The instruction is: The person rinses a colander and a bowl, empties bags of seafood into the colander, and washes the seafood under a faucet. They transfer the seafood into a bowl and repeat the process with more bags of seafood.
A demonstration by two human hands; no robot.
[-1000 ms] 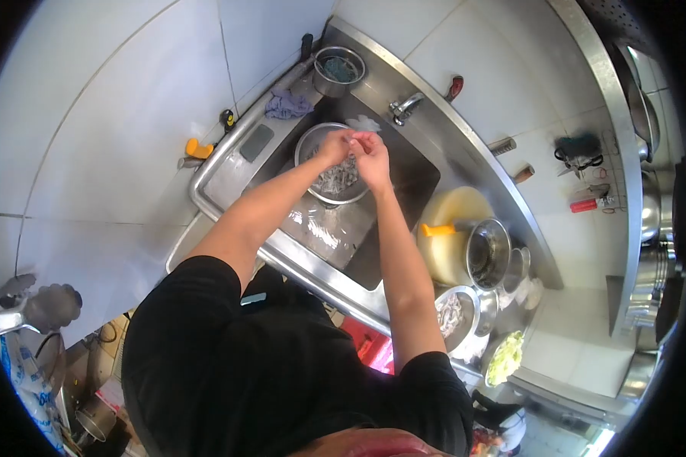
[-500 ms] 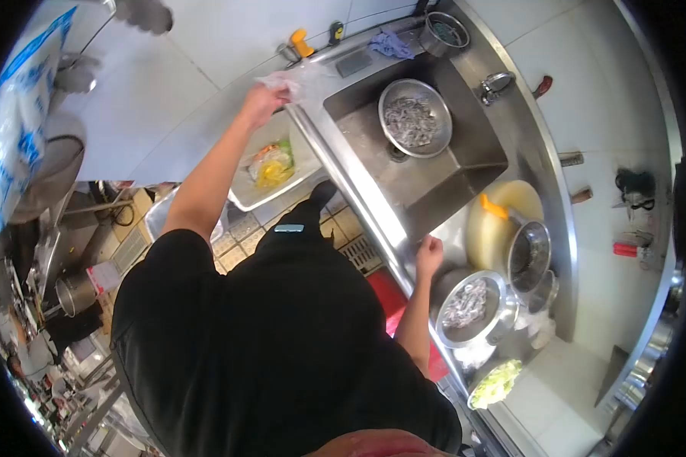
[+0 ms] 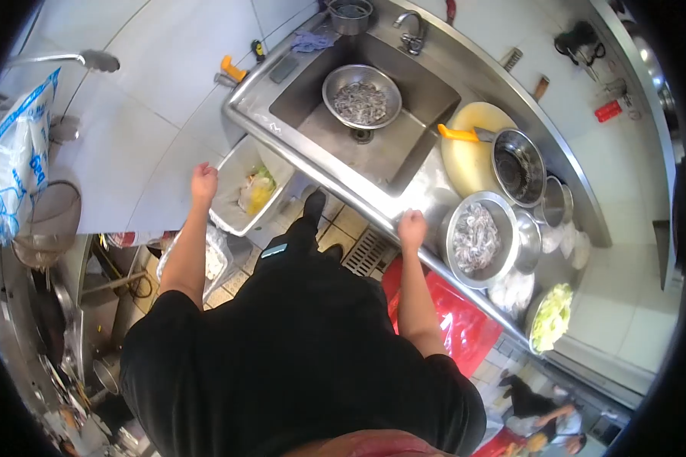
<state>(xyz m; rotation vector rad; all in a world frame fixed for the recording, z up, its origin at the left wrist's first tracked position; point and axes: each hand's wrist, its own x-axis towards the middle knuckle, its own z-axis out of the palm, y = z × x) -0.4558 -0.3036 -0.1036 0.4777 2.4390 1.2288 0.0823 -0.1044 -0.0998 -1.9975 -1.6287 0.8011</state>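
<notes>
My left hand [image 3: 204, 183] is beside the left rim of a white waste bin [image 3: 225, 169], its fingers loosely curled and nothing visible in them. Inside the bin lies a pile of yellow, green and whitish scraps [image 3: 258, 191]. My right hand [image 3: 412, 229], fingers curled in, is at the front edge of the steel counter; no object shows in it. To its right stands a steel bowl [image 3: 508, 268] holding greyish, squid-like pieces [image 3: 476, 238]. A steel colander [image 3: 394, 107] with similar pieces [image 3: 360, 103] sits in the sink [image 3: 324, 156].
Right of the sink lie a round cutting board [image 3: 459, 169], a yellow-handled knife [image 3: 456, 133] and a dark-bottomed steel bowl [image 3: 520, 169]. Chopped greens [image 3: 552, 316] fill a bowl farther along. A faucet [image 3: 411, 36] stands behind the sink. A red bin [image 3: 450, 320] is under the counter.
The clear plastic bag my left hand held is no longer in it. That hand has moved leftward and down beside the bin. The view has turned, showing more of the right side.
</notes>
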